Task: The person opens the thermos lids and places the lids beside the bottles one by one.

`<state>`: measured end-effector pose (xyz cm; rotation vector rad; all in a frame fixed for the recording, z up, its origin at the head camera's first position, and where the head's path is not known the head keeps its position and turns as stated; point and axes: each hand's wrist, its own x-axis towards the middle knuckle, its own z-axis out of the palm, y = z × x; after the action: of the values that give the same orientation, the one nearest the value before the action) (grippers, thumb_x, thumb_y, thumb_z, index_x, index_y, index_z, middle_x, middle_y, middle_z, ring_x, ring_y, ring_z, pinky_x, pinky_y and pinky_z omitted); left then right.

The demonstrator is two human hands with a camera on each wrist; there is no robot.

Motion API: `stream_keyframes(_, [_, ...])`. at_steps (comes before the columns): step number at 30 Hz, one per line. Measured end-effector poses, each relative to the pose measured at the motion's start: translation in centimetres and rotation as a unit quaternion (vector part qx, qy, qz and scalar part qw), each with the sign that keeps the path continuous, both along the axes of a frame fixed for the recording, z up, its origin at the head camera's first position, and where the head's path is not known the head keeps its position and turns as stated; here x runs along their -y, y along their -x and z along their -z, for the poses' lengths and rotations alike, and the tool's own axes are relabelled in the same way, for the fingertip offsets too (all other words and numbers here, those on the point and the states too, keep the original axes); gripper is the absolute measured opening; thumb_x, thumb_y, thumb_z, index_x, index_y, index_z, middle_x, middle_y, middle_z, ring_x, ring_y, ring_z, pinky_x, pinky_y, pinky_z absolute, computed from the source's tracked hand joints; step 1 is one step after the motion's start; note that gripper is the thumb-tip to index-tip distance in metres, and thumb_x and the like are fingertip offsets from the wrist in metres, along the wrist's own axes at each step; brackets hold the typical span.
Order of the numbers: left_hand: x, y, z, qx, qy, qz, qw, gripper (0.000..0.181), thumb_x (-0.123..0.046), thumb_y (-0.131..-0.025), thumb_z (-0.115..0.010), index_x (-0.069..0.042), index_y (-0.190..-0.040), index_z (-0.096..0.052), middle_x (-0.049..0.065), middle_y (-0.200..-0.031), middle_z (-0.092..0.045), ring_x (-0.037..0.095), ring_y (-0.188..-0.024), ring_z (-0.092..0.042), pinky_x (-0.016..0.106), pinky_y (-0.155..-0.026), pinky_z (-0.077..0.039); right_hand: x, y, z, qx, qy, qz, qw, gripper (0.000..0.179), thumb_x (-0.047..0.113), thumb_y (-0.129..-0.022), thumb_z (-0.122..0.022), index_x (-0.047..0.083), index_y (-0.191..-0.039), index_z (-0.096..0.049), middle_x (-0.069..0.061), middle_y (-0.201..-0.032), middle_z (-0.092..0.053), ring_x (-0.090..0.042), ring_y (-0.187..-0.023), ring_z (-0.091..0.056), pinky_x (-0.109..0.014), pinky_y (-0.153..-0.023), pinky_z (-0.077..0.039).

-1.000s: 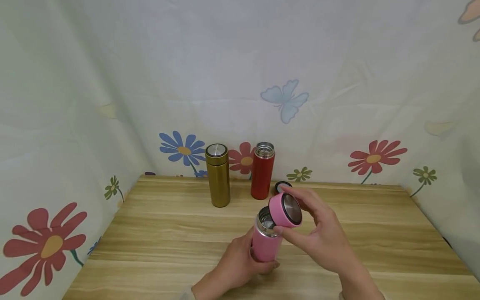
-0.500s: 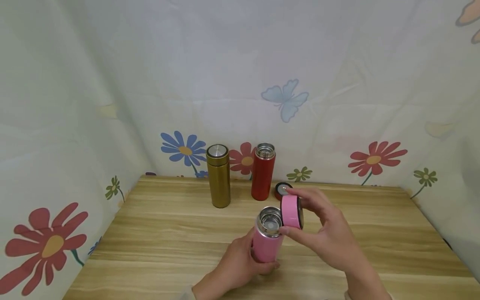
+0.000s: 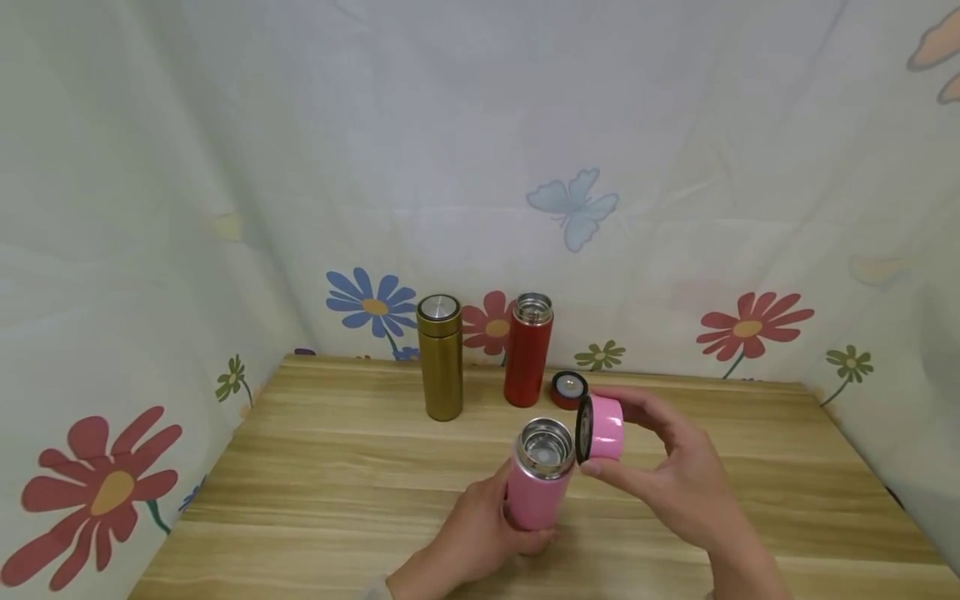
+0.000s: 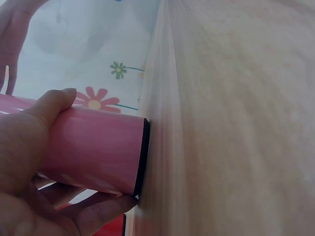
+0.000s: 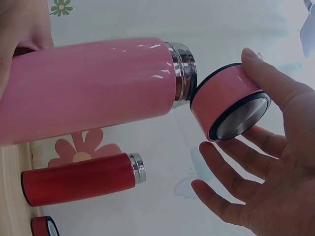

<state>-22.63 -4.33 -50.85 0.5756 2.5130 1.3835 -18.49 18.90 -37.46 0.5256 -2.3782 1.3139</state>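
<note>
My left hand (image 3: 480, 525) grips the lower body of a pink thermos bottle (image 3: 537, 496); its steel mouth is uncovered. In the left wrist view the bottle's black base (image 4: 142, 157) is right at the tabletop. Between thumb and fingers, my right hand (image 3: 678, 479) pinches the pink lid (image 3: 606, 427), turned on its side just right of the mouth. The right wrist view has the lid (image 5: 226, 96) tilted, its dark edge right at the steel neck (image 5: 183, 73). Behind stands a red thermos (image 3: 528, 358) without its lid, and its red lid (image 3: 568, 390) lies beside it, underside up.
A gold thermos (image 3: 441, 367) with its lid on stands left of the red one, near the back of the wooden table (image 3: 337, 475). A curtain (image 3: 420, 125) printed with flowers and butterflies hangs behind and at both sides.
The pink lid has come off the bottle's mouth to the right, turning so its underside now faces left. My left hand keeps its grip on the bottle, and the red lid shows more fully.
</note>
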Motion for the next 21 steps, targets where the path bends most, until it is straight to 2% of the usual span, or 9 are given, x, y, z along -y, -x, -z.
stream_keyframes(3, [0.0, 0.0, 0.1, 0.005, -0.005, 0.001, 1.0, 0.08, -0.055, -0.077, -0.088, -0.044, -0.143, -0.044, -0.017, -0.129, -0.065, 0.004, -0.111, -0.063, 0.04, -0.103, -0.053, -0.3, -0.2, 0.0, -0.002, 0.0, 0.003, 1.0, 0.069, 0.014, -0.073, -0.095, 0.023, -0.135, -0.064, 0.008, -0.122, -0.072, -0.007, -0.11, -0.066, -0.02, -0.099, -0.047])
stream_keyframes(8, [0.0, -0.1, 0.1, -0.017, -0.003, 0.0, 0.9998, 0.08, -0.057, -0.077, -0.087, -0.042, -0.143, -0.045, -0.015, -0.128, -0.067, 0.003, -0.109, -0.064, 0.036, -0.099, -0.054, -0.7, -0.2, 0.1, -0.004, -0.001, -0.004, 1.0, 0.07, 0.011, -0.071, -0.096, 0.017, -0.133, -0.065, 0.004, -0.117, -0.072, -0.008, -0.103, -0.067, -0.019, -0.093, -0.051])
stream_keyframes(12, [0.0, -0.2, 0.2, -0.029, -0.004, 0.0, 0.9996, 0.079, -0.057, -0.078, -0.087, -0.041, -0.144, -0.046, -0.014, -0.127, -0.068, 0.002, -0.109, -0.064, 0.035, -0.098, -0.055, -1.0, -0.1, 0.5, 0.004, -0.002, -0.006, 1.0, 0.071, 0.011, -0.068, -0.097, 0.018, -0.131, -0.064, 0.004, -0.117, -0.071, -0.008, -0.103, -0.067, -0.017, -0.092, -0.052])
stream_keyframes(21, [0.1, -0.1, 0.2, -0.039, -0.003, -0.001, 0.9992, 0.08, -0.06, -0.076, -0.086, -0.04, -0.143, -0.047, -0.014, -0.126, -0.069, 0.002, -0.108, -0.065, 0.033, -0.096, -0.056, -1.6, 0.4, 1.4, 0.024, -0.022, -0.038, 0.9988, 0.075, 0.019, -0.069, -0.098, 0.024, -0.134, -0.062, 0.004, -0.122, -0.069, -0.009, -0.105, -0.069, -0.018, -0.094, -0.052])
